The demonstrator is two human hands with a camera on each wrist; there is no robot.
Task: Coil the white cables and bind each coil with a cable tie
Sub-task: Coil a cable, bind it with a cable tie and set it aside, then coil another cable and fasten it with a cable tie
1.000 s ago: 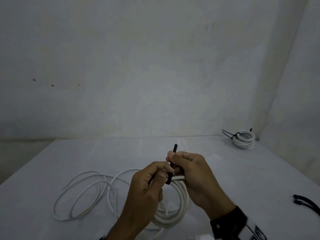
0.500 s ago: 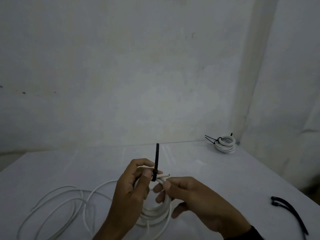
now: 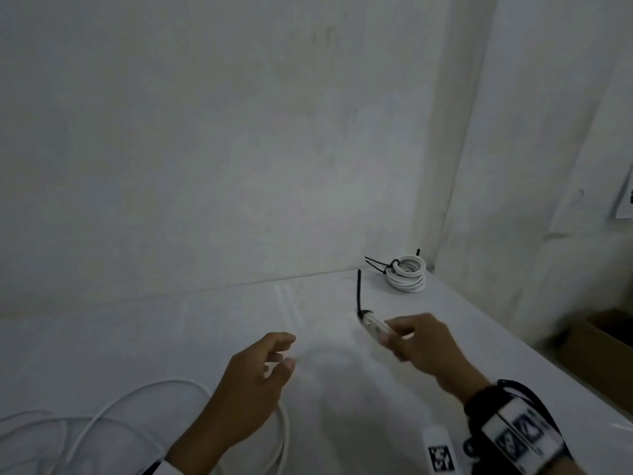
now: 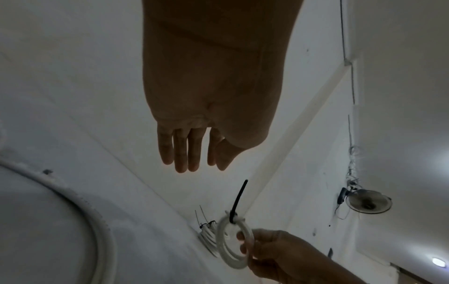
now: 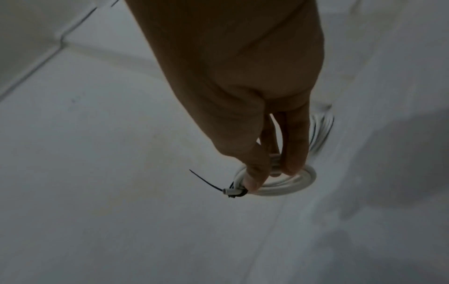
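Observation:
My right hand [image 3: 394, 334] pinches a small white cable coil [image 3: 371, 323] above the table, between thumb and fingers [image 5: 295, 153]. A black cable tie [image 3: 359, 289] binds this coil [image 5: 291, 182], and its tail sticks up. The coil is held out towards the far right corner, where bound white coils [image 3: 407, 274] lie stacked with black tie tails. My left hand [image 3: 287, 351] hovers empty at centre, fingers [image 4: 189, 153] relaxed. Loose white cable [image 3: 102, 402] lies in loops at the near left, partly under my left forearm.
The white table [image 3: 171, 337] meets a plain wall behind and a second wall at the right. A brown cardboard box [image 3: 603, 344] stands beyond the table's right edge. A fan [image 4: 367, 201] shows in the left wrist view.
My left hand has let go of the tie and drawn back empty. My right hand has carried the bound coil away to the right, towards the stacked coils. The head view has turned right.

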